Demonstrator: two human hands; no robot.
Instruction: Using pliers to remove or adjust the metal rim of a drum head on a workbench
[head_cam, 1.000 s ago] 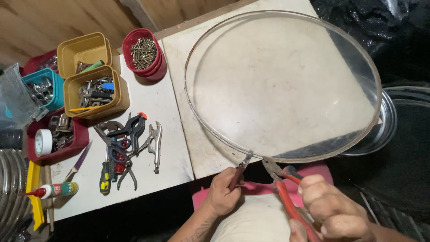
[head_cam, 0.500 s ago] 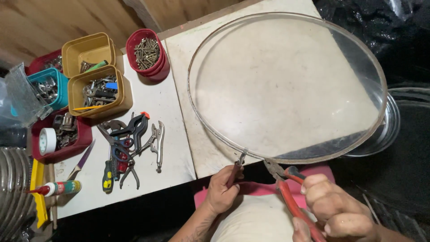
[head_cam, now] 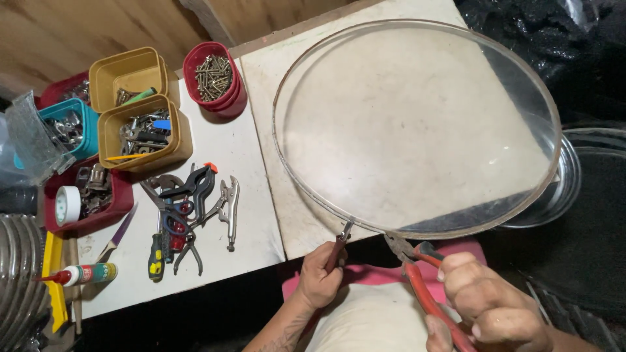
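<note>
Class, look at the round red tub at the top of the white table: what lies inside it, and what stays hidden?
The round red tub holds a heap of metal screws. The heap covers the tub's bottom, so anything beneath it is hidden.

Large metal hoop (head_cam: 297, 179), resting on pale board (head_cam: 417, 124). Left hand (head_cam: 321, 275) grips small dark-handled tool (head_cam: 339, 242) at the hoop's near rim. Right hand (head_cam: 492, 303) holds red-handled pliers (head_cam: 424, 287), nose at the rim just beside. White table (head_cam: 254, 215): locking pliers (head_cam: 228, 208), clamp (head_cam: 195, 186), yellow tubs (head_cam: 140, 107), red cup of screws (head_cam: 214, 77), glue bottle (head_cam: 81, 274).
</note>
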